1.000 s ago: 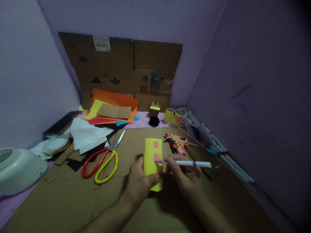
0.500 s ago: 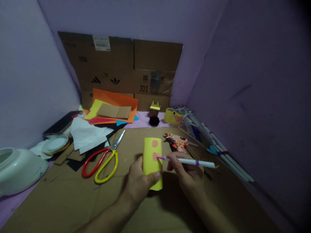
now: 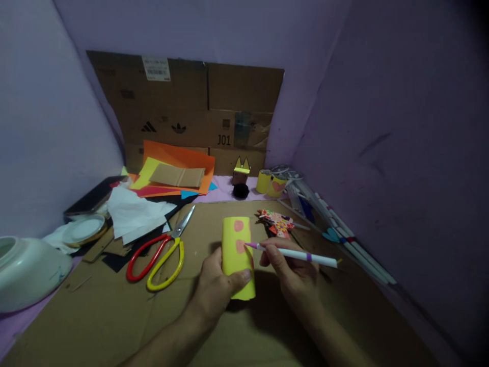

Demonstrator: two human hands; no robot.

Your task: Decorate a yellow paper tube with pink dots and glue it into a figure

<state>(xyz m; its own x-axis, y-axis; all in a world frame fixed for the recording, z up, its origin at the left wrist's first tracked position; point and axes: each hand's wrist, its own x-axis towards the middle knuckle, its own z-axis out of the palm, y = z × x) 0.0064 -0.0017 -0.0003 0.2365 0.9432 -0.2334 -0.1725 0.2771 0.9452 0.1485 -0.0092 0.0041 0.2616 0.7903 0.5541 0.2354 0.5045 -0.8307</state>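
My left hand [image 3: 219, 283] grips a yellow paper-covered tube [image 3: 233, 260] around its lower part, thumb pressed on the front. Pinkish-orange spots [image 3: 239, 226] show on the tube, one above another, with more colour at its right edge. In my right hand [image 3: 292, 270] is a white felt-tip marker [image 3: 301, 256] with a purple band, pinched between thumb and fingers. Its purple tip meets the right side of the lower spot. The underside of the tube and my left fingers behind it are hidden.
Scissors [image 3: 168, 255] lie left of the tube, beside white tissue [image 3: 133, 211] and coloured paper [image 3: 198, 158]. A pale bowl [image 3: 34, 270] stands far left. To the right are a floral fabric bundle [image 3: 278, 223] and several markers [image 3: 355, 250]. Yellow rolls [image 3: 275, 187] stand behind.
The whole view has shifted slightly. The marker tip has moved a little up along the lower spot's right edge. Both hands keep their holds.
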